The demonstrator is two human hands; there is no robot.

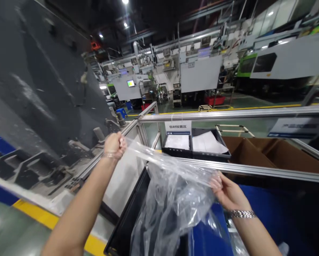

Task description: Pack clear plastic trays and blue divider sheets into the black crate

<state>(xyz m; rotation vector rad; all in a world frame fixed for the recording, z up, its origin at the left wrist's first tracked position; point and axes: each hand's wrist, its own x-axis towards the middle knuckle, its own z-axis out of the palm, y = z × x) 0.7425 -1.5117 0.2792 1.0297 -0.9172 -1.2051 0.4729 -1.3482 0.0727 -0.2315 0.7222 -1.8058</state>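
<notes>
Across the upper right of the frame, a factory hall of white and green injection moulding machines [290, 60] stretches away, while a dark grey steel machine housing [42, 89] fills the upper left. An aluminium profile rail [229, 113] crosses the middle, with a black tray of white sheets [211, 155] and a brown cardboard box [266, 151] beyond it. At lower centre, a clear plastic bag [172, 199] hangs down past the rim of a black bin [127, 213], its upper edge clenched in the left hand [115, 145] and grasped by the right hand [227, 192], which wears a silver link bracelet [242, 213].
</notes>
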